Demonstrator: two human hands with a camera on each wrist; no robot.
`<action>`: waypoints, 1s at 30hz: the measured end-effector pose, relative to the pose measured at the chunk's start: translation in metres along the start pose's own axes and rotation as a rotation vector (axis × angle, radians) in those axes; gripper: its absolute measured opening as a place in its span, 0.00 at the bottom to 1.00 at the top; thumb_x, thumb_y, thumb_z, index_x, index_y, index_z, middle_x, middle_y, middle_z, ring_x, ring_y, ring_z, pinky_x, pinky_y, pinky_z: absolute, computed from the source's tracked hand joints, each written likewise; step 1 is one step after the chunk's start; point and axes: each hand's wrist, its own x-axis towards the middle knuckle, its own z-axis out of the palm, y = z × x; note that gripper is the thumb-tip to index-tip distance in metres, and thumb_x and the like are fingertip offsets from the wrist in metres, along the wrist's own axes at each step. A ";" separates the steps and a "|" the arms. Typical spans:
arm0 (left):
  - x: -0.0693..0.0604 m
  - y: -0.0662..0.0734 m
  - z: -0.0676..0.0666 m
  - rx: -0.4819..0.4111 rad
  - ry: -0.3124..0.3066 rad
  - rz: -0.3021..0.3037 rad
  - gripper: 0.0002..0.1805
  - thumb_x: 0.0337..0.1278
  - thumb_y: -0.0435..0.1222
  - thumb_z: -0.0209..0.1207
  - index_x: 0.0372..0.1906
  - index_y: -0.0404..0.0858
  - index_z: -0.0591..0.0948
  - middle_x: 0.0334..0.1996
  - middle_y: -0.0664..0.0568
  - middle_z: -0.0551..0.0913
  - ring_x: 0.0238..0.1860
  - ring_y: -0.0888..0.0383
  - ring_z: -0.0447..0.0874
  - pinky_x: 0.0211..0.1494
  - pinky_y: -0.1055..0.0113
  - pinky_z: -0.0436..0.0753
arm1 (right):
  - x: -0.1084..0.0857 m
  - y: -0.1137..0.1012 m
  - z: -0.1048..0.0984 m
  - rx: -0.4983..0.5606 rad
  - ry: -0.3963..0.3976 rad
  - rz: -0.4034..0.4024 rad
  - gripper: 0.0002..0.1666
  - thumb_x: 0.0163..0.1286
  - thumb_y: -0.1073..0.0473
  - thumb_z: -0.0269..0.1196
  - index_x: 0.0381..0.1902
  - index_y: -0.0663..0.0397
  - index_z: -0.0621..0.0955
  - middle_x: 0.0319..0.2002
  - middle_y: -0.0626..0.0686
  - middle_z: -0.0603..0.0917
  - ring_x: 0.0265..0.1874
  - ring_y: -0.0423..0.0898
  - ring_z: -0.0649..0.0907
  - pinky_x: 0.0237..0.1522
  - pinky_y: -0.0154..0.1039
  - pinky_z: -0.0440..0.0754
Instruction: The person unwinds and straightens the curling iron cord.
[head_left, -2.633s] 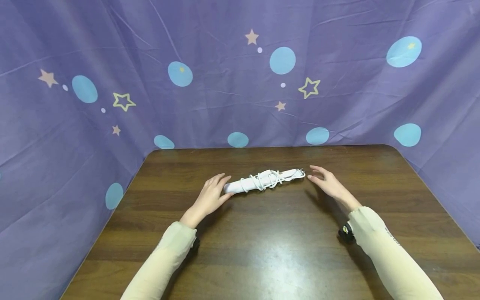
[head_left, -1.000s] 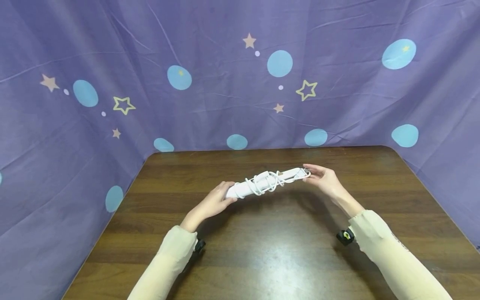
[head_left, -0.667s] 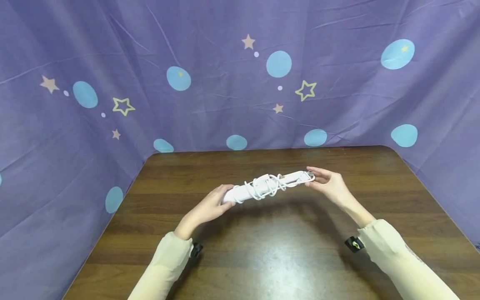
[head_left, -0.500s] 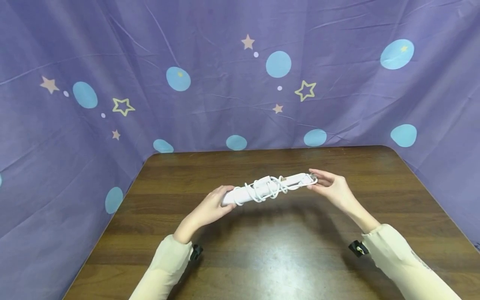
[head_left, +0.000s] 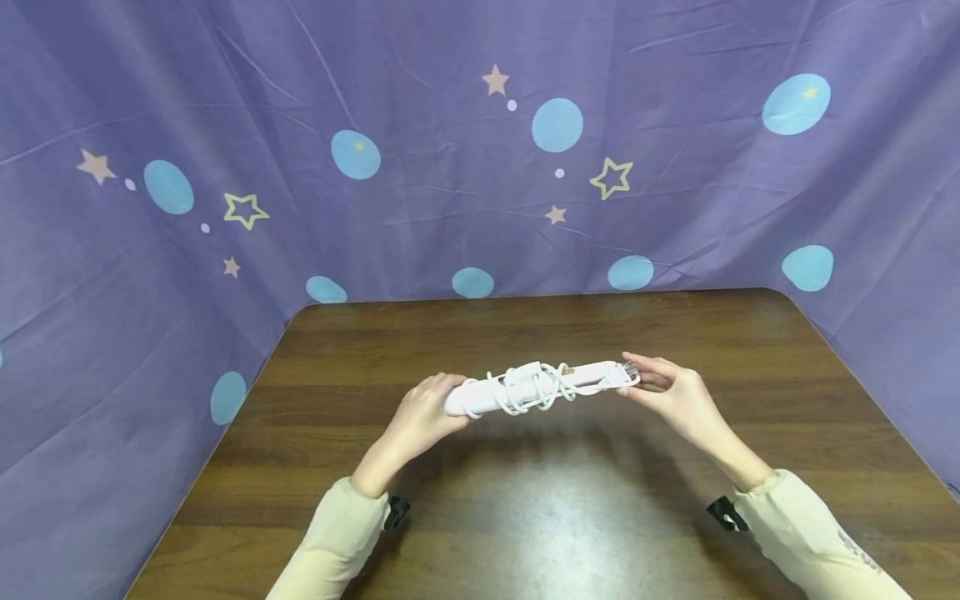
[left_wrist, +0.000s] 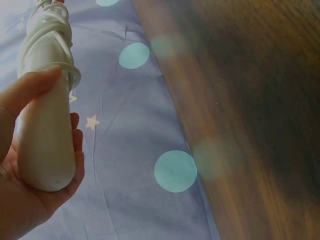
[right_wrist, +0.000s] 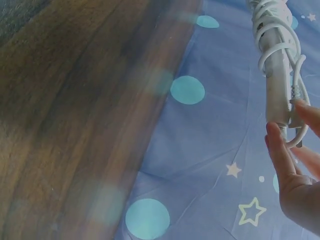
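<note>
A white bar, which looks like a power strip (head_left: 480, 400), is held above the table with its white cord (left_wrist: 76, 76) wound round it in loose loops. My left hand (head_left: 420, 421) grips its rounded left end; the left wrist view shows the thumb along the top and fingers wrapped beneath. At the far end, my right hand (head_left: 686, 404) pinches around the plug (right_wrist: 296, 114) and a loop of cord. Metal prongs show near those fingertips in the head view. The strip lies nearly level, its right end slightly higher in the head view.
A brown wooden table (head_left: 547, 475) lies below, with the strip's shadow on it. Purple cloth (head_left: 450, 150) with stars and blue ovals hangs behind and at both sides. A small black device (head_left: 727, 513) sits at each wrist, by the pale sleeves (head_left: 795, 517).
The strip has risen off the table and come nearer, shifting slightly right. My right hand, apart from it at first, has taken hold of the plug end. Both forearms have drawn back.
</note>
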 end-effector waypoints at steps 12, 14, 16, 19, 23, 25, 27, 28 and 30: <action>0.000 0.002 -0.005 -0.040 0.009 -0.029 0.23 0.27 0.39 0.69 0.38 0.36 0.79 0.31 0.52 0.81 0.31 0.58 0.75 0.33 0.63 0.71 | -0.002 -0.015 -0.008 -0.080 0.003 -0.300 0.26 0.41 0.79 0.65 0.44 0.72 0.77 0.40 0.66 0.80 0.37 0.30 0.78 0.34 0.25 0.75; 0.000 0.002 -0.005 -0.046 0.011 -0.037 0.23 0.27 0.39 0.69 0.38 0.36 0.79 0.31 0.52 0.81 0.31 0.58 0.75 0.33 0.64 0.71 | -0.001 -0.011 -0.009 -0.076 -0.014 -0.324 0.25 0.42 0.79 0.65 0.43 0.69 0.79 0.41 0.63 0.81 0.41 0.32 0.78 0.38 0.25 0.74; 0.001 0.001 -0.005 -0.048 0.018 -0.036 0.23 0.27 0.39 0.69 0.38 0.36 0.79 0.31 0.52 0.81 0.31 0.58 0.75 0.32 0.64 0.71 | -0.001 -0.008 -0.008 -0.072 -0.039 -0.350 0.21 0.44 0.78 0.64 0.40 0.65 0.81 0.42 0.61 0.81 0.44 0.35 0.78 0.41 0.25 0.73; 0.001 0.001 -0.006 -0.054 0.033 -0.024 0.23 0.26 0.38 0.69 0.38 0.36 0.79 0.31 0.52 0.81 0.30 0.58 0.75 0.32 0.64 0.71 | -0.001 -0.006 -0.006 -0.079 -0.060 -0.359 0.16 0.46 0.75 0.64 0.36 0.61 0.83 0.44 0.57 0.81 0.46 0.37 0.78 0.45 0.26 0.71; 0.002 0.000 -0.005 -0.063 0.040 -0.011 0.23 0.27 0.38 0.69 0.38 0.36 0.79 0.31 0.52 0.81 0.31 0.58 0.75 0.32 0.64 0.71 | -0.001 -0.005 -0.001 -0.063 -0.039 -0.345 0.16 0.45 0.74 0.65 0.35 0.61 0.82 0.45 0.58 0.80 0.45 0.37 0.79 0.41 0.28 0.74; 0.003 0.000 -0.005 -0.062 0.044 -0.008 0.23 0.27 0.38 0.68 0.38 0.35 0.79 0.31 0.52 0.81 0.30 0.58 0.75 0.32 0.65 0.71 | -0.001 -0.006 0.002 -0.026 -0.031 -0.345 0.17 0.44 0.76 0.65 0.36 0.64 0.82 0.46 0.61 0.79 0.42 0.37 0.80 0.38 0.29 0.76; 0.003 0.001 -0.005 -0.059 0.048 -0.005 0.24 0.27 0.38 0.68 0.38 0.35 0.79 0.31 0.51 0.81 0.30 0.58 0.75 0.32 0.65 0.71 | -0.001 -0.005 0.004 0.011 -0.028 -0.345 0.19 0.43 0.78 0.65 0.38 0.67 0.80 0.48 0.63 0.77 0.40 0.37 0.80 0.35 0.30 0.77; 0.003 0.001 -0.005 -0.058 0.051 -0.004 0.24 0.27 0.38 0.69 0.38 0.35 0.79 0.31 0.51 0.81 0.30 0.58 0.75 0.32 0.65 0.71 | -0.002 -0.005 0.006 0.039 -0.029 -0.335 0.21 0.42 0.79 0.65 0.39 0.69 0.79 0.49 0.63 0.76 0.39 0.37 0.81 0.35 0.30 0.77; 0.003 0.001 -0.005 -0.059 0.057 -0.002 0.24 0.27 0.38 0.69 0.39 0.34 0.79 0.31 0.51 0.81 0.30 0.58 0.75 0.32 0.65 0.71 | -0.002 -0.006 0.007 0.078 -0.022 -0.314 0.24 0.42 0.80 0.64 0.42 0.71 0.78 0.52 0.61 0.74 0.38 0.37 0.81 0.34 0.30 0.77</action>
